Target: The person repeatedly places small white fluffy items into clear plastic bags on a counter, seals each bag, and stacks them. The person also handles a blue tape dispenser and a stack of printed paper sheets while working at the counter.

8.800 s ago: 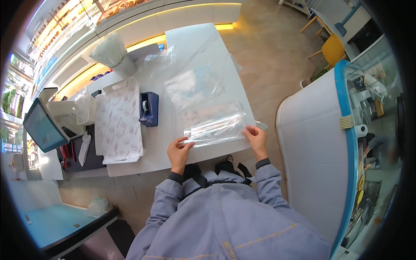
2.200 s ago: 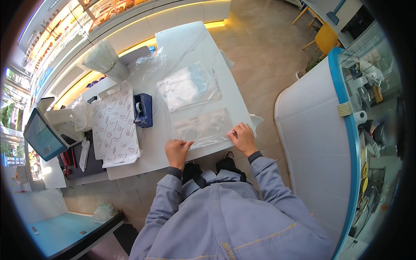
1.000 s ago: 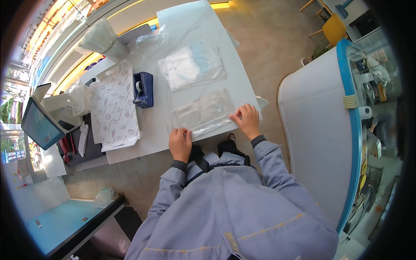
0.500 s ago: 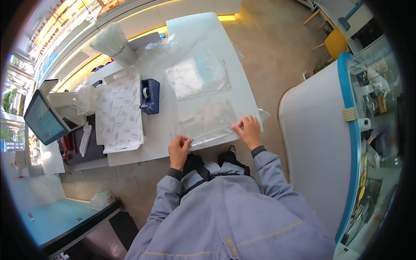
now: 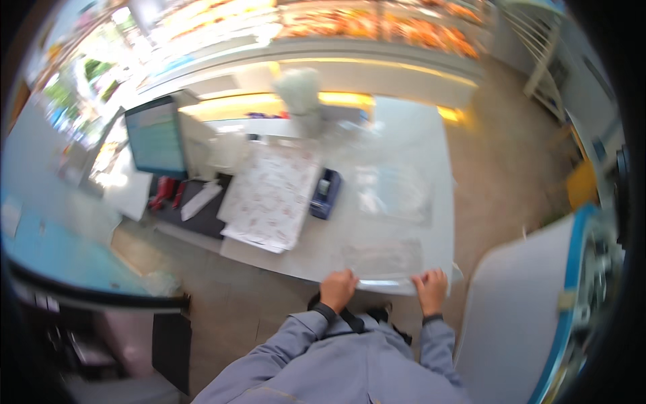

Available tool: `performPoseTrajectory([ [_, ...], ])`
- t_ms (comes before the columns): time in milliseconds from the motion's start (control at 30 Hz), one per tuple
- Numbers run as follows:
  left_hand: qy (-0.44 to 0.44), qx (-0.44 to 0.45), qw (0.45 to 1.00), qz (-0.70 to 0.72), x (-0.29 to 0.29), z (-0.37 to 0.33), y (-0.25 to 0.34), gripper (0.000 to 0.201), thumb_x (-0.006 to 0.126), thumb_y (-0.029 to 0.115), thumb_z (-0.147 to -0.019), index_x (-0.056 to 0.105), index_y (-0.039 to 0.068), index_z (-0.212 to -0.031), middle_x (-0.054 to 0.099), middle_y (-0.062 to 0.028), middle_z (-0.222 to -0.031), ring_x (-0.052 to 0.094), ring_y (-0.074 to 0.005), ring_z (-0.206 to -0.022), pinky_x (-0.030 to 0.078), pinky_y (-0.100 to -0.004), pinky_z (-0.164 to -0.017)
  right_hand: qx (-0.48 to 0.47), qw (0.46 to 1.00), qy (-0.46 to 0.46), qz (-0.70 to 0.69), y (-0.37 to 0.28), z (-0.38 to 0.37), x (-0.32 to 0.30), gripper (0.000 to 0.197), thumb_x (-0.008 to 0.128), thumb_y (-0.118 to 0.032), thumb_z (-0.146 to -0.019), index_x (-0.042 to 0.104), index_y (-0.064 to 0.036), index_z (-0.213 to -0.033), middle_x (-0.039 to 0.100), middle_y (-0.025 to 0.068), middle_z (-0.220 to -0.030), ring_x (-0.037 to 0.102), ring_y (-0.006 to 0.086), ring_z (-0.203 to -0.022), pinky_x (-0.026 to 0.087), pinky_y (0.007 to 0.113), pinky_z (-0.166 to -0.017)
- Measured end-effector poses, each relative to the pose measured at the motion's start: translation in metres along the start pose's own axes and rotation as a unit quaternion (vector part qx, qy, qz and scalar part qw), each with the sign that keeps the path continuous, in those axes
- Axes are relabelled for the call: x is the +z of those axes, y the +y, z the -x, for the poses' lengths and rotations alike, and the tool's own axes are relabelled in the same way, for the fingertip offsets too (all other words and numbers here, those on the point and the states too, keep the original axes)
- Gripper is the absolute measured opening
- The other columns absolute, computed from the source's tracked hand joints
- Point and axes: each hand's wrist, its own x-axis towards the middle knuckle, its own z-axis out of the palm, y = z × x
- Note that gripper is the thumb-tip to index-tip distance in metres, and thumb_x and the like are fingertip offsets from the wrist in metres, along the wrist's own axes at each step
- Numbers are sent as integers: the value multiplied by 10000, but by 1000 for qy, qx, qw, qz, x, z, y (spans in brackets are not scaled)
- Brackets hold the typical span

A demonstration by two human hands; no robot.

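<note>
At the near edge of the white table [image 5: 336, 250], a clear plastic bag [image 5: 383, 257] lies flat with its front edge lifted slightly. My left hand [image 5: 338, 289] is closed on the left end of that edge, and my right hand [image 5: 431, 291] pinches the right end. The edge stretches between them as a pale strip. Farther back on the table is a pile of clear bags [image 5: 396, 192] with white and pale blue in it. A dark blue tape dispenser [image 5: 326, 195] stands to the left. The picture is blurred by motion.
Left of the dispenser lies a stack of printed paper sheets [image 5: 272, 192]. A screen [image 5: 156, 138] stands at the far left. A container of clear bags [image 5: 301, 101] is by the back edge. A white counter with blue trim [image 5: 525, 296] rises to the right, beyond the floor gap.
My view has swung up and leftward, so the table, hands and bag appear lower and farther right, and the lit display shelves show more. Both hands remain at the bag's front edge.
</note>
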Motion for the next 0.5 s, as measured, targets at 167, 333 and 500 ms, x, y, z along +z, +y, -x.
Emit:
performPoseTrajectory([
  [167,8,37,999,-22,13,-2,-5,234,667,302,-890,581,85,-884,646,-128,-793,641,-337,-767,507,-466,-630,1,999,42,-18,-14,0,-4,303,833,-113,-652,550,-35,-729,525,149,-956,534,351,-893,442,429,-845],
  [333,3,31,999,-39,11,1,-2,200,661,282,-893,590,96,-912,632,-98,-813,635,-303,-806,520,-421,-663,70,995,0,-71,-17,-5,1,315,821,-70,-606,548,-22,-756,537,140,-917,555,326,-815,485,411,-767],
  [500,13,29,999,-35,11,1,-3,194,661,278,-892,589,102,-925,628,-88,-837,636,-295,-821,523,-420,-660,159,975,-38,-153,-10,-12,-10,302,830,-80,-658,567,-11,-790,577,118,-926,610,249,-774,506,361,-686],
])
